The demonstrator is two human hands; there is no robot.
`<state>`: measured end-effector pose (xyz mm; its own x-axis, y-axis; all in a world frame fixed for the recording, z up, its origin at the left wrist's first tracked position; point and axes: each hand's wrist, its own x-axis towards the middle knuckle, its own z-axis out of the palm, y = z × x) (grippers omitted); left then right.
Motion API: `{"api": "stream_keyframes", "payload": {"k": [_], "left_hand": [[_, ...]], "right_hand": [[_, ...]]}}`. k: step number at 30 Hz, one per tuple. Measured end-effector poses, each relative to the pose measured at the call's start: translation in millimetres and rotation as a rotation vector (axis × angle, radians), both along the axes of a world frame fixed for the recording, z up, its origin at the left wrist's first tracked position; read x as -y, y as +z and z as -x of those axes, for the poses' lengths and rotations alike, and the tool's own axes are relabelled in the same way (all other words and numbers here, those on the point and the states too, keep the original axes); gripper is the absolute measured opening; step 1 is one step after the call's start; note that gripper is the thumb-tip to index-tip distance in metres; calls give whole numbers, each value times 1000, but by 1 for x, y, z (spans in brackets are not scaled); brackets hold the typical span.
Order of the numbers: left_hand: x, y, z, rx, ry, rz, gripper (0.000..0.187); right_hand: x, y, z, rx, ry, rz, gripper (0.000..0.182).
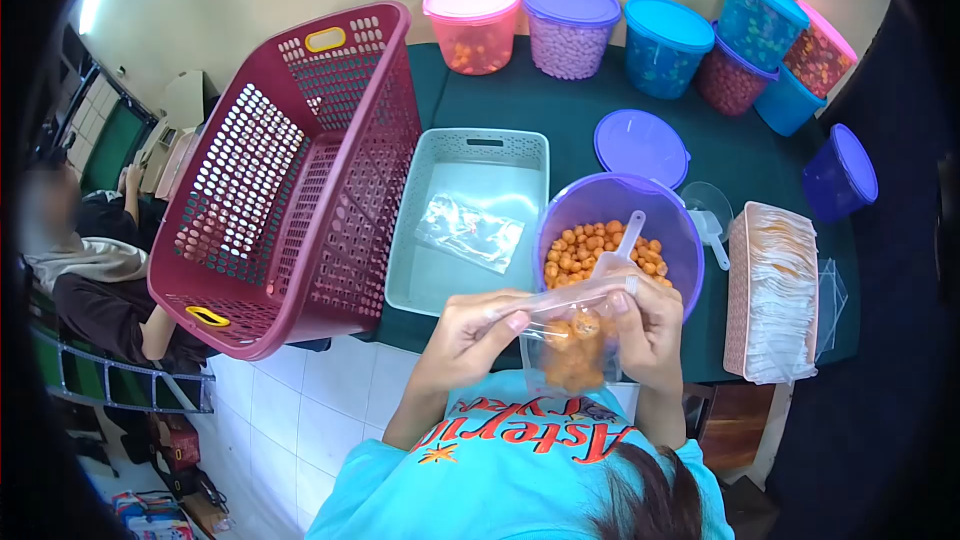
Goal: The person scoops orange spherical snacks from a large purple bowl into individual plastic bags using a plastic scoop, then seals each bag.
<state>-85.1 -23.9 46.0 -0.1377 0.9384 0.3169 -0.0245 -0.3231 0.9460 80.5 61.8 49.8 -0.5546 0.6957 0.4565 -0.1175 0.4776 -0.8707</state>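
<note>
Between my two hands is a clear plastic bag (572, 365) with orange round snacks in its lower part. My left hand (465, 340) pinches one top corner of it, and my right hand (652, 328) pinches the other, so the top edge is stretched across. Just beyond the bag stands a purple tub (690, 245) of the same orange snacks. A white scoop (630, 232) rests in them, its lower end partly hidden by my right hand and the bag. In the pale green tray (410, 280) lies a flat clear plastic bag (470, 230).
A large maroon basket (370, 170) stands at the left. Right of the tub, a pink basket (738, 290) holds many thin packets. A purple lid (640, 147) and a second scoop (712, 232) lie nearby. Several lidded tubs (570, 35) line the back. Another person (100, 270) sits far left.
</note>
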Motion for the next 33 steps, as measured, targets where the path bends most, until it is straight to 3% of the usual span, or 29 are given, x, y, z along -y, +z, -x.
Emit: {"api": "stream_keyframes", "payload": {"k": [2, 5, 6, 7, 8, 9, 10, 12, 15, 17, 19, 23, 24, 27, 29, 32, 33], "left_hand": [[13, 1, 10, -204, 135, 87, 20], [29, -2, 26, -206, 270, 100, 19], [34, -14, 37, -246, 250, -67, 31], [40, -16, 44, -248, 284, -70, 31], [44, -16, 50, -30, 257, -124, 39], [49, -18, 57, 187, 223, -183, 48], [59, -26, 74, 123, 141, -178, 54], [73, -41, 91, 160, 207, -61, 48], [90, -53, 104, 252, 258, 140, 33], [99, -77, 103, 417, 294, 173, 32], [105, -75, 115, 257, 159, 213, 31], [107, -78, 121, 316, -52, 267, 26], [108, -79, 123, 293, -9, 276, 28], [104, -79, 132, 230, -64, 306, 32], [99, -86, 136, 254, -172, 313, 37], [90, -89, 129, 178, -205, 310, 37], [87, -90, 125, 169, -258, 317, 37]], "right_hand": [[5, 0, 18, 6, -65, -90, 11], [11, 3, 42, 18, 26, 17, 11], [12, 14, 46, 69, 92, 55, 12], [8, 13, 51, 29, 139, -35, 13], [6, 16, 50, 30, 89, -18, 15], [6, 14, 51, -95, 7, 199, 21], [3, 24, 63, -314, -42, 285, 25], [-8, 34, 84, -610, -227, 489, 30], [7, 56, 129, -731, -33, 618, 34], [33, 62, 162, -607, 192, 417, 30], [53, 56, 196, -451, 201, 282, 26], [69, 42, 242, -266, 79, -16, 22], [70, 36, 247, -234, 63, -51, 23], [69, 38, 250, -130, 8, 7, 24], [63, 33, 259, -98, -145, -205, 32], [68, 32, 255, 23, -252, -226, 51], [70, 31, 250, 0, -325, -291, 50]]}}
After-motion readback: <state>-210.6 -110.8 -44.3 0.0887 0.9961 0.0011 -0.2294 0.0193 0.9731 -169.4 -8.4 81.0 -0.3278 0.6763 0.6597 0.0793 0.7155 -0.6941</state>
